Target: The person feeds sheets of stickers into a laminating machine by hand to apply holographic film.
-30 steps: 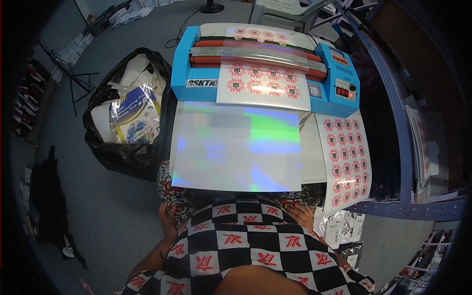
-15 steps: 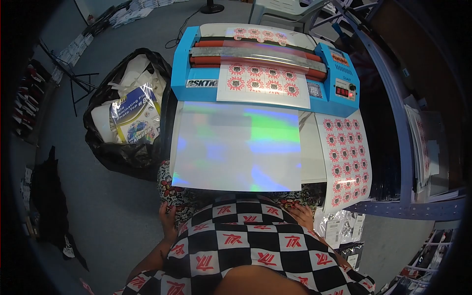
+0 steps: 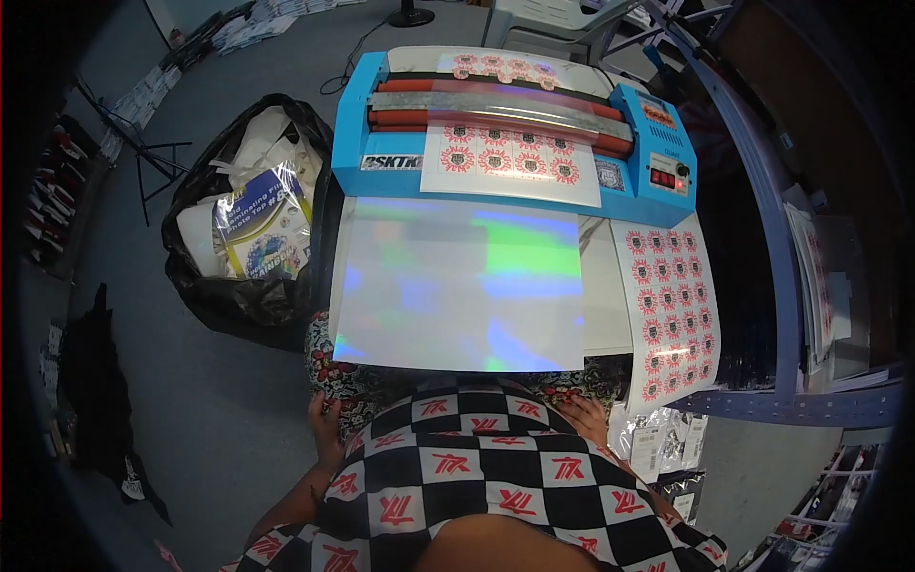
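My left hand (image 3: 326, 421) rests on my patterned trouser leg at the left, fingers apart and empty. On the other leg lies my right hand (image 3: 583, 419), its fingers spread with nothing in them. Ahead stands a blue laminating machine (image 3: 624, 198) with red rollers. A sticker sheet (image 3: 515, 176) with red and black designs is between its rollers, the far part showing behind them. In front of the machine lies a shiny holographic sheet (image 3: 457, 286). Another printed sticker sheet (image 3: 670, 305) hangs over the table's right side.
A black bag (image 3: 214, 310) holding film packaging (image 3: 262, 224) stands on the floor at the left. A grey plastic chair (image 3: 553, 24) is behind the table. Metal shelving (image 3: 782, 286) runs along the right, with packed parcels (image 3: 658, 443) below it.
The sticker sheet in the rollers has crept slightly away from me into the machine. Both hands have stayed in place.
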Demonstrator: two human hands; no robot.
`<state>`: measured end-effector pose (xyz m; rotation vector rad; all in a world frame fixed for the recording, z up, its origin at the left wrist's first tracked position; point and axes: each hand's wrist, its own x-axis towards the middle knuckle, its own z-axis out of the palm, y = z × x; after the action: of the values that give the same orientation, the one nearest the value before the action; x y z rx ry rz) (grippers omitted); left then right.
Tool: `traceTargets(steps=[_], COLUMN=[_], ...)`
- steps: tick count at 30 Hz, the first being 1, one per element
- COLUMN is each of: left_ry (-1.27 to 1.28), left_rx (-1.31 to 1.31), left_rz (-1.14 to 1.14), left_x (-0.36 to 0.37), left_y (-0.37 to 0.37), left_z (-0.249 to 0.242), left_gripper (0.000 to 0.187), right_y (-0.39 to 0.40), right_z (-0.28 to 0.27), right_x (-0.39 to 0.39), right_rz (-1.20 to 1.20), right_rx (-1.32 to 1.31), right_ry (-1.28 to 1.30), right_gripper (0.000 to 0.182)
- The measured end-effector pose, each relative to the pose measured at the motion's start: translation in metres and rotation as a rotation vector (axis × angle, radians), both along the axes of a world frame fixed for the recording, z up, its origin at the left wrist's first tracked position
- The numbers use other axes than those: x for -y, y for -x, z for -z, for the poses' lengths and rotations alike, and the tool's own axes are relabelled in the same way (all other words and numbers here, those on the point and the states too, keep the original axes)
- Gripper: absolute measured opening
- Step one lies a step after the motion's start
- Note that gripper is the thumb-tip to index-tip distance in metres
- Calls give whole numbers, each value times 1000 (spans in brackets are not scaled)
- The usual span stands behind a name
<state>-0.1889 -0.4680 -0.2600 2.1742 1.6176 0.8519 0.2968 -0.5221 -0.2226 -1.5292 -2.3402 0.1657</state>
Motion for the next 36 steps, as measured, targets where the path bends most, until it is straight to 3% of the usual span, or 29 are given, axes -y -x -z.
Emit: traceTargets(steps=[4,10,13,36], left_ry=[-44,-98,-11,-13], left_rx=[-25,-57,9,18], left_rz=[-28,11,10,6], left_x=[-2,-5,-1,-1], left_y=[-5,-6,0,-3], left_z=[-7,-13,-2,-7], left_gripper=[45,47,57,59], right_y=[3,1,1,2], right_z=[-5,-3,-1,-5], right_x=[-2,-1,-1,1], right_rz=[0,0,0,17], right_rx=[-3,1,16,-35], right_ry=[-3,12,1,46], right_gripper=[28,30,31,30])
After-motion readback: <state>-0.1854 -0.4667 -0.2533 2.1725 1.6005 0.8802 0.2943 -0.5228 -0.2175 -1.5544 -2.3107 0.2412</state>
